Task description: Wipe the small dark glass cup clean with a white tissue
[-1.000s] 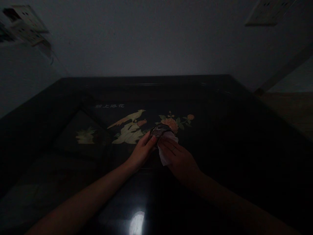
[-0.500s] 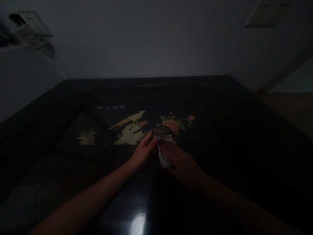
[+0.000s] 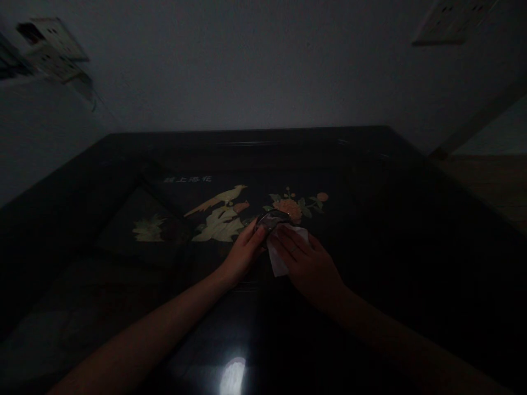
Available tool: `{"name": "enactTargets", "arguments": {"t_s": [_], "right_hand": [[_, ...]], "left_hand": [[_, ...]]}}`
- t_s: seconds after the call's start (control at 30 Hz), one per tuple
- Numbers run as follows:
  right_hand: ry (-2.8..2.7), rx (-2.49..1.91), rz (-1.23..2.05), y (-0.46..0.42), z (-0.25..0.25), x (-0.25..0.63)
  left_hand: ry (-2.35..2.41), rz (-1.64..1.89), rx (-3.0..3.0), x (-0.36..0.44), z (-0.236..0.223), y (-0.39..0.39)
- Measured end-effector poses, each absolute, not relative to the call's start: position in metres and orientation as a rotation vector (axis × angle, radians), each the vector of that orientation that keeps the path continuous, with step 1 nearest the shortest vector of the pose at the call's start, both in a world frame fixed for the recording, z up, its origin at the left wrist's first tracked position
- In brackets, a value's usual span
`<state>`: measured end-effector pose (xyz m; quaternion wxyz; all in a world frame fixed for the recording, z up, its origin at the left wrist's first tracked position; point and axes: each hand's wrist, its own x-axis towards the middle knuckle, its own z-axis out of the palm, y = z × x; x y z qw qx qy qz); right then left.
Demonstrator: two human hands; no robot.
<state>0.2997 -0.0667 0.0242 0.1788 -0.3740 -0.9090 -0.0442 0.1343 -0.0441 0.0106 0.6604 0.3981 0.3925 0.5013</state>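
Over the dark glossy tabletop, my left hand [image 3: 244, 253] is closed around the left side of a small dark, shiny, rounded object [image 3: 272, 219]. It looks see-through in places, but the dim light hides its exact kind. My right hand [image 3: 310, 266] presses a white tissue [image 3: 280, 264] against the object's near right side, with its fingers laid over the tissue. One corner of the tissue hangs below the fingers, and another shows to the right of them. A ring is visible on a right finger.
The black tabletop [image 3: 370, 230] carries an inlaid bird [image 3: 224, 198], flowers [image 3: 288, 209] and pale characters [image 3: 188, 179]. Behind it stands a grey wall [image 3: 247, 66] with sockets at left [image 3: 57, 41] and right [image 3: 447, 22]. A light reflection lies on the near surface.
My right hand has shifted slightly up, its fingers now flatter over the tissue, which spreads further right. My left hand keeps its hold on the dark object.
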Motion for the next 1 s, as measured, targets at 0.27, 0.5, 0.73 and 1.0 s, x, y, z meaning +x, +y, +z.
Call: {"name": "enactTargets", "arguments": {"t_s": [0.27,0.5,0.73,1.0], "right_hand": [[-2.356,-0.897,0.544,-0.070,0.017,0.295],[-2.264,-0.835,0.780,-0.077,0.013,0.293],[-2.468,-0.859,0.365,-0.066,0.015,0.297],[-2.593,-0.942,-0.192,-0.058,0.025,0.308]], "left_hand": [[0.885,1.157,0.825,0.134,0.011,-0.045],[0.938,1.174,0.907,0.133,0.012,-0.044],[0.903,1.168,0.829,0.136,0.013,-0.045],[0.753,1.174,0.734,0.137,0.015,-0.044]]}}
